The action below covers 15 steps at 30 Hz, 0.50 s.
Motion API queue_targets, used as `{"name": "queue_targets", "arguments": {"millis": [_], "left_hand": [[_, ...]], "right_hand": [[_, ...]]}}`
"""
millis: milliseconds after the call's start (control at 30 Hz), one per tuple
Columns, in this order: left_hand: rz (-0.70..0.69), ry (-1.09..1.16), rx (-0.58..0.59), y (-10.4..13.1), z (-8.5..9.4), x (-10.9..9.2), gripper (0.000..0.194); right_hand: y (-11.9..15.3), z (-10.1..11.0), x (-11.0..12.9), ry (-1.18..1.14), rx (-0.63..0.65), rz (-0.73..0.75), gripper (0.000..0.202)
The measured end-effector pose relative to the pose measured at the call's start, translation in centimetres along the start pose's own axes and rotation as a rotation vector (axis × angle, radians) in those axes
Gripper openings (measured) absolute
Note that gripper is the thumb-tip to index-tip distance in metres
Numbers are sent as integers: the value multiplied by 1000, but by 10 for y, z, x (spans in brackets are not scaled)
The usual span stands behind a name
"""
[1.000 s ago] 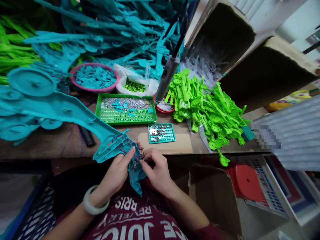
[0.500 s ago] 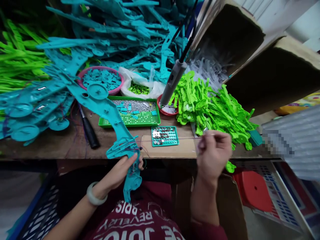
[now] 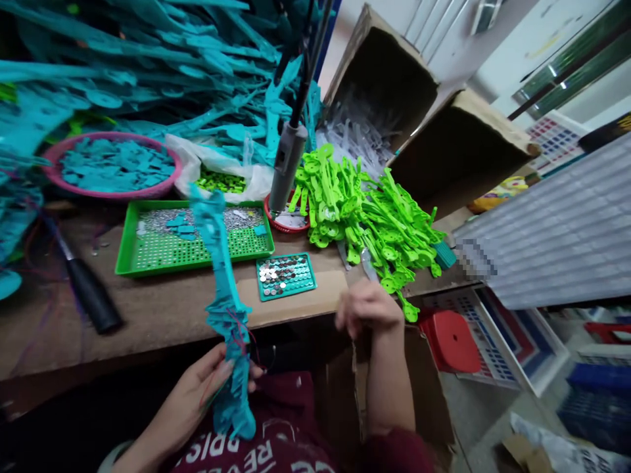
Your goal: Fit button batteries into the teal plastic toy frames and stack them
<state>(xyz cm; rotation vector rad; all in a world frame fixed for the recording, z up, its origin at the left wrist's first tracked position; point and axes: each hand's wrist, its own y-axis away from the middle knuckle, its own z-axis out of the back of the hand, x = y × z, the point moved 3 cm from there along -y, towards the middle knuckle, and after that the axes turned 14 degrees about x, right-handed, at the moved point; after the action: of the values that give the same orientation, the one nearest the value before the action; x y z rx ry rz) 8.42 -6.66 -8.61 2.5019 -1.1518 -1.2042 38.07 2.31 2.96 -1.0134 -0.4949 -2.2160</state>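
My left hand (image 3: pixel 210 378) grips the lower part of a long teal plastic shell (image 3: pixel 221 263), its fingers wrapped round it. The shell stands nearly upright in front of the table's edge, slightly blurred. Thin red and purple wires (image 3: pixel 237 325) hang about its middle, close to my fingers. Over the table's front edge, my right hand (image 3: pixel 367 309) is apart from the shell with its fingers curled in; blur hides whether anything is between them. A small teal tray (image 3: pixel 300 284) of silver and dark button-like discs lies between the hands, on a cardboard sheet (image 3: pixel 325 289).
A green perforated basket (image 3: pixel 162 263) holds small metal parts. Behind it are a pink basin (image 3: pixel 113 192) of teal pieces and a large teal heap. A grey-handled tool (image 3: pixel 288 161) hangs over a red bowl (image 3: pixel 290 228). Lime-green parts (image 3: pixel 365 203) pile rightward. A black-handled tool (image 3: pixel 93 295) lies left.
The view has swung to the right. My right hand has come down and inward, and the wire stretched to it before no longer shows. The teal shell has turned more upright.
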Motion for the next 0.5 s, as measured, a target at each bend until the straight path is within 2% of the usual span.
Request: {"name": "queue_targets", "arguments": {"millis": [33, 100, 133, 200, 267, 367, 500], "left_hand": [[-12, -23, -30, 0, -1, 0, 43], [-66, -103, -76, -1, 3, 2, 43], [-109, -158, -120, -1, 7, 3, 43], [-165, -232, -241, 2, 19, 9, 44], [-167, -223, -324, 5, 28, 18, 46], [-104, -111, -267, 4, 23, 29, 49], [-68, 40, -148, -3, 2, 21, 46]], "right_hand": [[-16, -2, -12, 5, -59, -101, 55], [-47, -2, -31, 174, -334, -250, 29], [-62, -5, -38, 274, -360, -292, 18], [-82, -13, -49, 439, -305, -344, 4], [-89, -20, -56, 507, -210, -368, 6], [-86, -22, -58, 516, -179, -368, 8], [-87, -23, -54, 512, -141, -343, 8]]}}
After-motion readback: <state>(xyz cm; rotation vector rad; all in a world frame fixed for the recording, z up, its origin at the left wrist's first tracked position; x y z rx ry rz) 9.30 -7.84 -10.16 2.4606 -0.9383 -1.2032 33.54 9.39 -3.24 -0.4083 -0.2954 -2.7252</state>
